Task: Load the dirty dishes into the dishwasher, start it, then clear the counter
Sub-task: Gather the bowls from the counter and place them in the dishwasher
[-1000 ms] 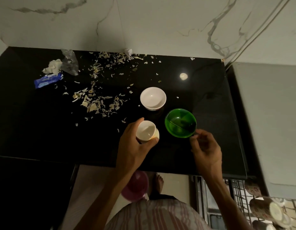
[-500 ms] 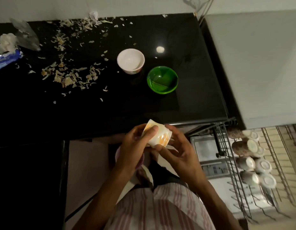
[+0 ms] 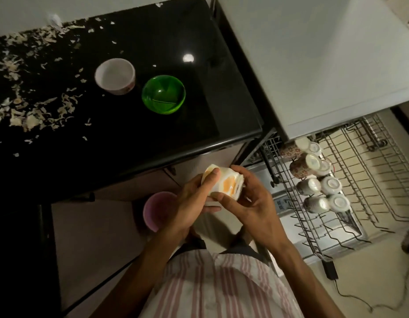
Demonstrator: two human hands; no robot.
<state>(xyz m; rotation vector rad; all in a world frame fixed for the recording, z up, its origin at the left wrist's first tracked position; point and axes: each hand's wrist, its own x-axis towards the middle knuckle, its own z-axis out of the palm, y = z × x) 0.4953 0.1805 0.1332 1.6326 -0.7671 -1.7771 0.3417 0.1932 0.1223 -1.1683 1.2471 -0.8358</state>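
cup (image 3: 224,185), white with orange patches, lies tilted on its side between both hands, out in front of the black surface (image 3: 130,138) and beside the pulled-out dishwasher rack (image 3: 359,184). left hand (image 3: 189,207) grasps it with the thumb laid across its side; right hand (image 3: 249,203) curls its fingers (image 3: 239,172) round the far end. on the surface a white bowl (image 3: 115,75) stands just beside a green bowl (image 3: 163,94), with pale scraps (image 3: 33,106) scattered to the left. upturned cups (image 3: 318,187) sit in rows in the rack. a pink bowl (image 3: 158,211) shows below the left hand.
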